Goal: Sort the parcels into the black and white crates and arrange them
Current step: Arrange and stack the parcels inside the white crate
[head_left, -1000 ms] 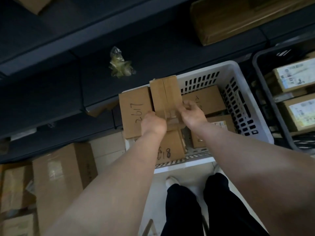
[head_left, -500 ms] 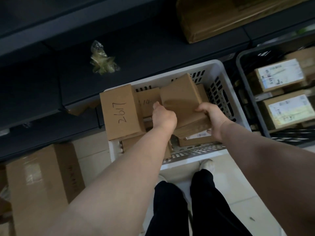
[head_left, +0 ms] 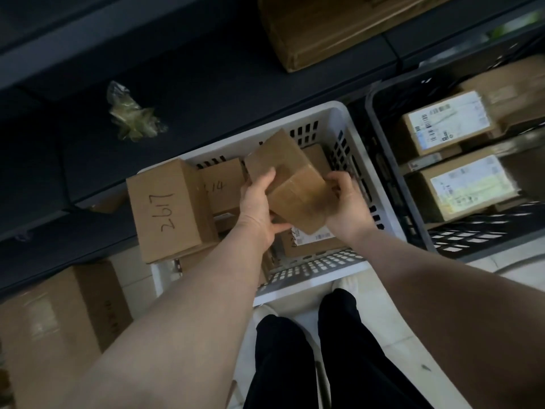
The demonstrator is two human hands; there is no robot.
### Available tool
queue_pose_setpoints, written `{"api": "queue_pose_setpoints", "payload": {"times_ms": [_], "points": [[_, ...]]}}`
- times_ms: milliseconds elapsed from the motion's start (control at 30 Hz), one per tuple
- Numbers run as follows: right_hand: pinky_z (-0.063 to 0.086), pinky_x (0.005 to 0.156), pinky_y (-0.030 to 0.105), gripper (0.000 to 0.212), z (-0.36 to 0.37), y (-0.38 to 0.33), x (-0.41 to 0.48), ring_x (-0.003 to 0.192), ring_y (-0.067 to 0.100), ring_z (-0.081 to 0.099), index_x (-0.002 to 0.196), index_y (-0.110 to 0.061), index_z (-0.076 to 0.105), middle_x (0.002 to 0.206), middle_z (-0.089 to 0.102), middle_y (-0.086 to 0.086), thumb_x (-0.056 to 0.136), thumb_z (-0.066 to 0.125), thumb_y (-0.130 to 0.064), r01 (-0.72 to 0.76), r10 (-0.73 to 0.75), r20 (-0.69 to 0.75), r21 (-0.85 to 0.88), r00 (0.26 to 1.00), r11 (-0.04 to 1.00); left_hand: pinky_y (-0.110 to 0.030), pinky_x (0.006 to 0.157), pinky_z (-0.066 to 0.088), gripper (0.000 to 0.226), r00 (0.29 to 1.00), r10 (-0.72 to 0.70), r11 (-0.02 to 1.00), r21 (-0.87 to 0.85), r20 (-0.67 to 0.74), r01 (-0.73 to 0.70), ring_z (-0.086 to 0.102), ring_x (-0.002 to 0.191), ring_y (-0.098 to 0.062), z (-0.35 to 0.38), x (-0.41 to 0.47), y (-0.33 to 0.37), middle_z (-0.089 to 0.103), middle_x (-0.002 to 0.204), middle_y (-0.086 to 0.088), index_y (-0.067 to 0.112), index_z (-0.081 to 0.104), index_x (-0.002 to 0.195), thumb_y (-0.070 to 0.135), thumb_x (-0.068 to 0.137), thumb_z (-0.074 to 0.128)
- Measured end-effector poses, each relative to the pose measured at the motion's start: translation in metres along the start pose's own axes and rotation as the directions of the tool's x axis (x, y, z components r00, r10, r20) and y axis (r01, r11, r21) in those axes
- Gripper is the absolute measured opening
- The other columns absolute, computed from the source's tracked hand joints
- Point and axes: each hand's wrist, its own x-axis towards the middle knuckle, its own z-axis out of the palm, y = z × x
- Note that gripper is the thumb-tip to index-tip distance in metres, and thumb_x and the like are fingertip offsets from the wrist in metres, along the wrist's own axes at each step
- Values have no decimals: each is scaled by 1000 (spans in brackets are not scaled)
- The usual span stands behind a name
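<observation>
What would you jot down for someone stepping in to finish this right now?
Left hand and right hand both grip one brown parcel, tilted above the white crate.
White crate already holds several boxes, one marked 2617.
Black crate to the right holds labelled parcels.
Left: set the held parcel down and tidy. More cartons sit on the floor, left.

Brown parcel [head_left: 290,181]; white crate [head_left: 312,116]; black crate [head_left: 380,119].

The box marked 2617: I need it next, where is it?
In the head view, the box marked 2617 sits at the white crate's left edge, beside the left hand.
</observation>
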Motion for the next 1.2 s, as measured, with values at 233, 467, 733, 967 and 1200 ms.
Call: {"api": "queue_pose_setpoints", "payload": {"times_ms": [233, 467, 733, 967, 1200], "points": [[44, 105, 43, 68, 2, -11, 27, 117, 20, 55, 141, -34, 42, 124, 59, -2, 82, 76, -33, -258, 291, 24, 538, 956, 802, -53, 98, 48, 41, 994, -1, 997, -72, -110, -7, 57, 115, -32, -19, 13, -18, 59, 129, -13, 22, 53, 127, 0, 96, 37], [26, 114, 60, 181, -8, -6, 40, 147, 35, 17, 150, -30, -22, 162, 10, 11, 12, 89, -64, -534, 484, 247, 215, 840, 817, -59, 102, 40, 32, 982, -177, 976, -139, -59, 167, 53, 116, -30, -16, 10, -41, 56, 121, -7, 19, 50, 129, 21, 98, 42], [37, 104, 61, 169, -2, -9, 46, 136, 35, 39, 149, -27, 12, 151, 35, 9, 4, 95, -53, -646, 553, 338, 326, 762, 690, -40, 86, 48, 43, 994, -16, 1000, -6, -109, 16, 56, 116, -25, -9, 38, -37, 60, 129, -8, 23, 53, 136, 17, 96, 39], [40, 105, 39, 95, 18, -1, 68, 130, 30, 44, 145, -11, 30, 146, 37, 10, 69, 86, -21, -460, 557, -118, 438, 822, 772, -42, 90, 54, 43, 951, -14, 998, 48, -308, 30, 58, 105, -28, 32, 74, -33, 57, 117, -9, 15, 46, 140, 40, 106, 37], [49, 99, 43, 44, 38, -10, 78, 106, 26, 62, 132, -19, 56, 118, 66, 6, 90, 62, -30, -501, 593, 57, 605, 803, 619, -48, 90, 57, 13, 949, -67, 971, 197, -309, 133, 62, 98, -32, 48, 92, -32, 58, 90, -10, 13, 54, 103, 24, 101, 47]]}}
